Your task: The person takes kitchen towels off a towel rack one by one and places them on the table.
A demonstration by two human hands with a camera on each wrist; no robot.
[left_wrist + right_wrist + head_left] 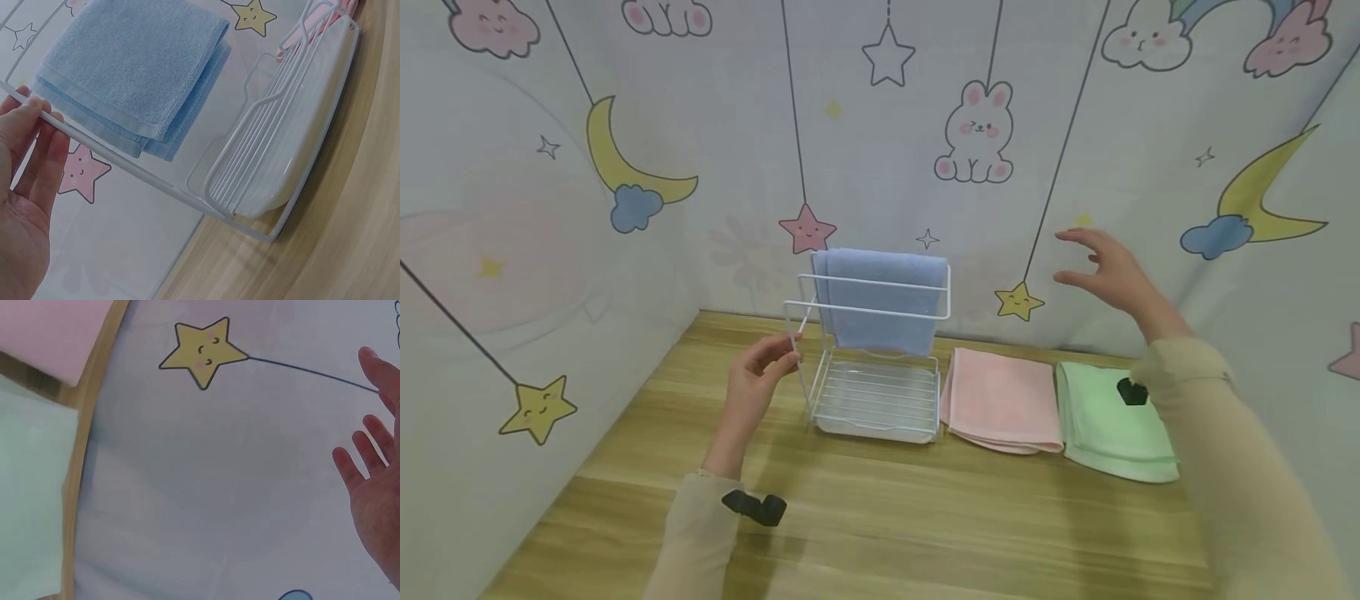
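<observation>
A white wire rack stands on the wooden table, near the patterned backdrop. The left hand is at its left side, thumb and fingers pinching the upright wire below the top rails. The left wrist view shows the same grip from close by.

Over the rearmost rail hangs a blue towel, folded, its front layer hanging down behind the two nearer rails. Those two rails bear no cloth. At the foot of the rack, a shallow white tray sits beneath a wire grid.

Just beside the rack, on its right, a pink towel lies folded on the table; a green towel, also folded, lies beyond it, its right part hidden behind the forearm. Whether these two touch each other is hard to tell.

Judged from how things lie, the hanging is about one third along: the blue towel is up, while the pink and green ones remain off the rack, with a bare rail apiece.

The right hand is raised in front of the backdrop, above the green towel and well apart from the rack. Its fingers are slightly bent, thumb held away from them, and it grips nothing.
</observation>
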